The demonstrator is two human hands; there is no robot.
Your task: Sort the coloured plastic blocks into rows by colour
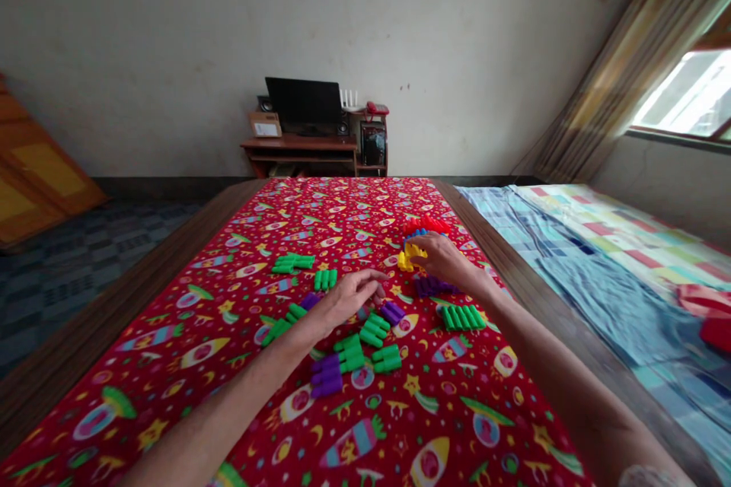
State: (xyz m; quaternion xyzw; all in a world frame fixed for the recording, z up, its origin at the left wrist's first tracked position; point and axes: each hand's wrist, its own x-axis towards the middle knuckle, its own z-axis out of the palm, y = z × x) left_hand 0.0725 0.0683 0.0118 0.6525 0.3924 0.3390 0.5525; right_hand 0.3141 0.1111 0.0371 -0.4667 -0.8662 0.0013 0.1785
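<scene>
My left hand (355,294) hovers over the middle of the red cloth with its fingers loosely bent and apart, holding nothing. Just below its fingertips lie a purple block (393,312) and a green block (375,329), both ribbed plastic toy pieces. My right hand (442,259) reaches farther forward, its thumb and fingers around a yellow block (410,255). Beyond that hand are a red row of blocks (429,226) and a partly hidden blue row (421,234). Nearer me than the yellow one sit a purple row (432,287) and a green row (464,317).
More green blocks (292,263) and a joined purple block (327,375) are scattered left of centre. The patterned red cloth (365,205) covers a wooden table (491,243). At the right is a bed (594,274); a desk with a monitor (305,103) stands against the far wall.
</scene>
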